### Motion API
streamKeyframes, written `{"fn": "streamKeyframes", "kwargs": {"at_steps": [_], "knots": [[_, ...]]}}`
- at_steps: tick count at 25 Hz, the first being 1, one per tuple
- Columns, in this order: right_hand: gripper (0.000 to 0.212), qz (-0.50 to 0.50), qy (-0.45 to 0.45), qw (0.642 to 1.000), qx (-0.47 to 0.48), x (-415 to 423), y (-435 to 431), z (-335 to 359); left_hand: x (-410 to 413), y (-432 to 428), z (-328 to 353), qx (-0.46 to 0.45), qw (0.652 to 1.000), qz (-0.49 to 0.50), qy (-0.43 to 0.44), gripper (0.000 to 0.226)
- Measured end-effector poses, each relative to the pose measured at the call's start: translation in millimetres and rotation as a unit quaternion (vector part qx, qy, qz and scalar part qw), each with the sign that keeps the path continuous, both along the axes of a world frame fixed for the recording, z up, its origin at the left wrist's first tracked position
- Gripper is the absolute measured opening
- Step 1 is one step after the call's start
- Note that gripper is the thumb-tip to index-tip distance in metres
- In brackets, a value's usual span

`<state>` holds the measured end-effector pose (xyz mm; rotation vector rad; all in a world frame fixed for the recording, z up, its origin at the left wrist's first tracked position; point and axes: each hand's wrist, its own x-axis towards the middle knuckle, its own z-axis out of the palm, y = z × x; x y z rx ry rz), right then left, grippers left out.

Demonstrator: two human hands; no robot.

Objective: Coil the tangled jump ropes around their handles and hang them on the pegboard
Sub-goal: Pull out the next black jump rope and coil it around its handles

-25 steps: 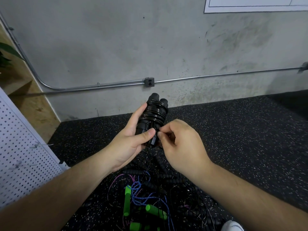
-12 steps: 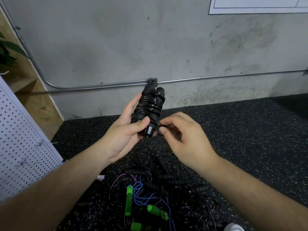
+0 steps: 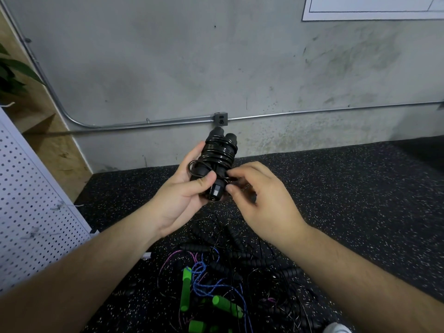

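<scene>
Lying nearest on the floor (image 3: 360, 212), a tangled pile of jump ropes (image 3: 230, 280) waits, so most of the job looks left, and the pegboard (image 3: 28, 200) at left shows no rope hung. Above the pile the left hand (image 3: 177, 203) grips a black rope (image 3: 218, 157) wound round its paired handles, thumb across the front. The right hand (image 3: 262, 200) seems to pinch its loose end, perhaps tucking it.

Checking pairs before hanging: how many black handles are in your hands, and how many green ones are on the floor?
Black handles, in left grip: 2
Green handles, on floor: at least 3; frame edge cuts others
Total: at least 5
</scene>
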<state>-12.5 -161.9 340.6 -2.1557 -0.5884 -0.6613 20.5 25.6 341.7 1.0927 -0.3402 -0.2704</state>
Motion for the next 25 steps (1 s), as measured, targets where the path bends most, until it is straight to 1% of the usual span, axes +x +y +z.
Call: {"fn": "streamKeyframes", "kwargs": {"at_steps": [1, 4, 7, 10, 13, 15, 17, 19, 21, 23, 25], "knots": [[0.02, -0.006, 0.0, 1.0, -0.002, 1, -1, 0, 1, 1, 1, -0.002, 1.0, -0.003, -0.001, 0.081], [0.019, -0.014, -0.038, 0.999, -0.017, 3, -2, -4, 2, 1, 1, 0.0, 1.0, -0.009, -0.004, 0.079], [0.021, -0.033, -0.042, 0.998, -0.017, 5, -4, -9, 2, 3, 3, -0.007, 1.0, -0.003, -0.001, 0.08], [0.012, -0.034, -0.093, 0.995, -0.028, 7, -2, -12, -1, -1, -1, 0.018, 1.0, 0.001, 0.002, 0.084], [0.013, -0.023, -0.136, 0.988, -0.062, 11, 2, -11, -6, -5, -7, 0.041, 0.999, -0.009, -0.004, 0.084], [0.015, -0.009, -0.143, 0.987, -0.073, 13, 3, -11, -7, -5, -7, 0.046, 0.999, -0.013, -0.007, 0.082], [0.018, 0.014, -0.13, 0.989, -0.07, 14, 3, -13, -6, -2, -4, 0.04, 0.999, 0.007, 0.009, 0.081], [0.021, 0.032, -0.119, 0.988, -0.095, 15, -1, -12, -1, 3, -3, 0.042, 0.998, 0.029, 0.027, 0.081], [0.028, 0.024, -0.124, 0.981, -0.145, 20, -10, -7, 7, 11, -3, 0.074, 0.996, 0.041, 0.024, 0.073], [0.049, -0.015, -0.123, 0.97, -0.208, 25, -20, -2, 17, 21, -3, 0.108, 0.993, 0.037, 0.014, 0.058], [0.067, -0.051, -0.111, 0.956, -0.268, 32, -24, -1, 22, 32, -5, 0.137, 0.99, 0.016, 0.006, 0.057]]}}
